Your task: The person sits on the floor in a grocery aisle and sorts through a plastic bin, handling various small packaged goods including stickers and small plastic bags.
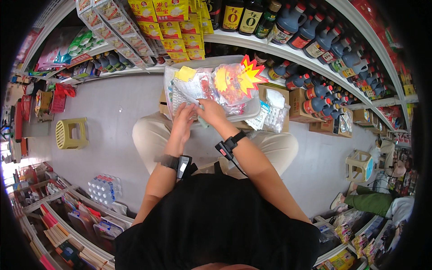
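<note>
A clear plastic bin (254,109) in front of me holds printed sheets, bagged items and starburst-shaped price signs. My right hand (212,111) grips the edge of a printed paper sheet (189,90) at the bin's near side. Close beside it, my left hand (184,116) rests against the near edge of the sheets, its fingers partly spread; whether it pinches anything is unclear. A yellow card (185,73) lies at the bin's back left. The red and yellow starburst sign (252,77) sticks out over the right rim.
Cardboard stands under the bin, with packs of white hooks (277,113) to its right. Shelves of sauce bottles (319,45) rise ahead. A yellow stool (71,133) is at left, another stool (359,165) at right, near a person's legs (368,200). Bottled water (104,189) sits lower left.
</note>
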A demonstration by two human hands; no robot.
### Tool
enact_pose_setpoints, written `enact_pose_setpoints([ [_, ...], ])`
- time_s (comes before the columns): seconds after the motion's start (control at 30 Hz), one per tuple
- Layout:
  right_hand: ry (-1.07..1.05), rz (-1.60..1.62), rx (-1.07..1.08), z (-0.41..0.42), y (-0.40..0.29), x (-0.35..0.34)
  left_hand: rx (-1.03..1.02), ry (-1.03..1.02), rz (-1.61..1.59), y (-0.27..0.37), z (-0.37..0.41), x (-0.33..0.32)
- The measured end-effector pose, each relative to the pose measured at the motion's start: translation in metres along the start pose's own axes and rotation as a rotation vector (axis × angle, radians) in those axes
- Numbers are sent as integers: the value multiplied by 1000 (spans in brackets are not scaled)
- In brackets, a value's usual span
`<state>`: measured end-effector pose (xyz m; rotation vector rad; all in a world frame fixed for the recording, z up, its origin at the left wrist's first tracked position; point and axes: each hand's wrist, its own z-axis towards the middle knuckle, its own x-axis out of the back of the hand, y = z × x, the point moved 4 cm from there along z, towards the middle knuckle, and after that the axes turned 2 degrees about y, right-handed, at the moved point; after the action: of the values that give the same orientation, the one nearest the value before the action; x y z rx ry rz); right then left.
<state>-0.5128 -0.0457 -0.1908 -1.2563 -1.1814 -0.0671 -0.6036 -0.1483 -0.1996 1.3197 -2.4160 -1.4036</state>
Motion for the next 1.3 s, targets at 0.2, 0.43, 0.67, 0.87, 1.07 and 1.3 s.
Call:
enact_pose_setpoints([
  [0.2,208,86,214,2,12,10,21,-46,-157,0,1,0],
  [0.43,90,-3,529,-42,-24,26,-29,-117,-193,10,-6,3],
  [0.67,338,459,205,-37,21,45,-202,-98,-129,17,-18,19],
  [0.87,444,1214,4,-39,15,82,-129,-193,-69,28,-38,11],
  [1.07,118,143,657,-87,-100,69,-97,-330,-39,26,-62,-19],
  [1.3,388,245,192,-40,8,101,-126,-425,12,26,-63,-9],
])
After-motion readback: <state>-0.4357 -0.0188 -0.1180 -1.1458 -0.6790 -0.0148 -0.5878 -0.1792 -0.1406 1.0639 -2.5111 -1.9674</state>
